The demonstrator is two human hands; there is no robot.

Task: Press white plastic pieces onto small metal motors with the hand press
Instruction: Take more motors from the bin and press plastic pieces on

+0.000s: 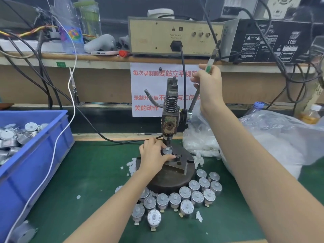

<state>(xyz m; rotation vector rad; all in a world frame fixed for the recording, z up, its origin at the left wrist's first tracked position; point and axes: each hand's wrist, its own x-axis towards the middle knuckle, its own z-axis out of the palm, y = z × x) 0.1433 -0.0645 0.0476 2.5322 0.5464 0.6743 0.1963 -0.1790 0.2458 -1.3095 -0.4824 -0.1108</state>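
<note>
Steel-cased motor sits on the fixture block of the hand press, straight under the ram. A white plastic piece is perched on top of it. Whether the ram touches the piece cannot be told; it looks just above.

Hands well apart. The left hand is clamped on the motor, thumb on the near side, fingers curled round the far side. The right hand is high and to the right, wrapped round the green-sleeved lever handle, with the lever raised.

Handling, as a judgement:
- The motor is small, rigid and dense for its size. Its can is smooth and round, so it is likely to slip or twist under load. Best held low on the side wall, fingertips clear of the ram's path.
- The white piece is very light, slightly yielding plastic, and easily tipped off square. It should be seated straight before the stroke and touched only at its rim.

Elsewhere:
- A cluster of motors stands on the green mat, near and right of the round press base.
- Loose white pieces lie just left of the base.
- A clear bag of white pieces lies just right of the press.
- A blue bin at far left holds more motors.
</note>
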